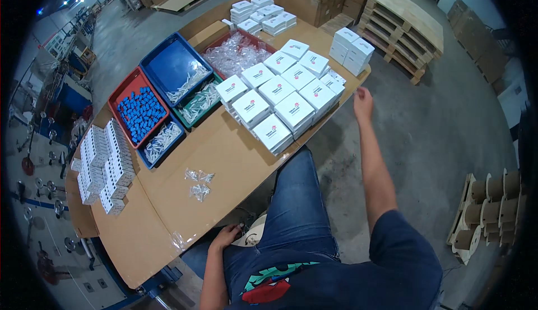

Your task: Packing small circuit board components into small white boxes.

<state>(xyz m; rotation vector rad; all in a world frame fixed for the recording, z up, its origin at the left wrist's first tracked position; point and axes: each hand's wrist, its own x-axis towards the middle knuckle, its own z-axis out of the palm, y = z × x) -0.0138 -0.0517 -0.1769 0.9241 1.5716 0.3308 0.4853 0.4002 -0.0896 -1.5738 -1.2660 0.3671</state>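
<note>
The right hand (363, 105) curls near square white boxes (353, 56) on the right corner of the brown cardboard-topped desk (134, 243) — left hand (227, 235) off its near edge — holding what, I cannot tell.

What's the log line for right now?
left hand: near lap | right hand: beside table | white boxes: stacked | blue pieces: in red tray

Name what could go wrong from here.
The corner stack stands right by the table's edge, near the right hand; a careless swing might knock boxes off.

The bigger box group reaches the near edge beside the person's leg, so a bump against the table could shift it.

The small clear bags lie loose on the table and could be brushed away.
</note>
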